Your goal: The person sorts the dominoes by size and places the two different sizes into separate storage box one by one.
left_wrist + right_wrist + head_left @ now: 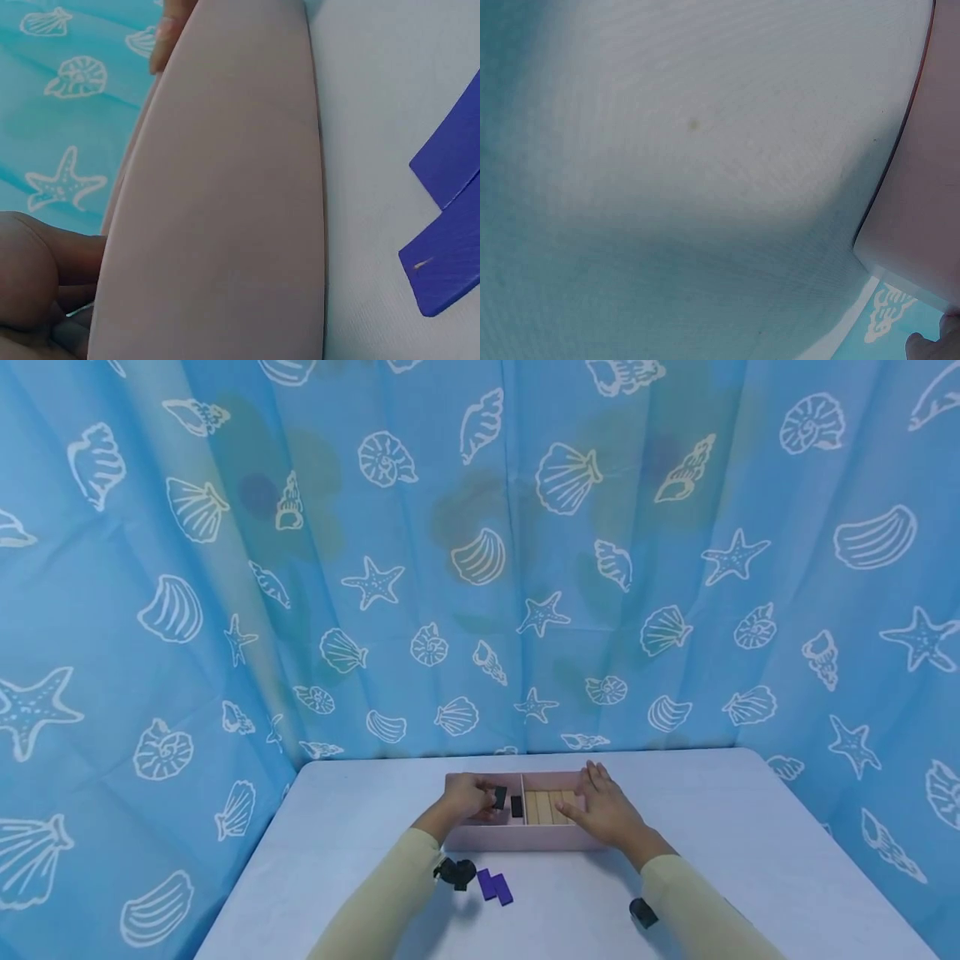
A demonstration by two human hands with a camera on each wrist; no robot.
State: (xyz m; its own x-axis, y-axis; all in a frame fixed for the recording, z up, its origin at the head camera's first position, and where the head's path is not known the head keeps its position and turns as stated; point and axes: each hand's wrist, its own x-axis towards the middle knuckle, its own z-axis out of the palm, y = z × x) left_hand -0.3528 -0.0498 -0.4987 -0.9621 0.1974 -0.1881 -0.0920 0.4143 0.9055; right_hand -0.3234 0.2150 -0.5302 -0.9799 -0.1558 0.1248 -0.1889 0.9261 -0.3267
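Note:
A pale pink box (517, 838) with two compartments stands on the table, its front wall (217, 180) filling the left wrist view. My left hand (467, 795) reaches into the left compartment and pinches a small black block (500, 797) between thumb and fingers. Beside it in that compartment is another black block (517, 807). Several light wooden blocks (551, 807) lie side by side in the right compartment. My right hand (606, 810) rests at the box's right end with fingers extended; only a bit of it shows in the right wrist view's lower corner.
Two purple rectangular blocks (495, 887) lie touching on the white table (360, 827) in front of the box, near my left wrist. A blue curtain (480, 610) with white shell patterns hangs behind and beside the table.

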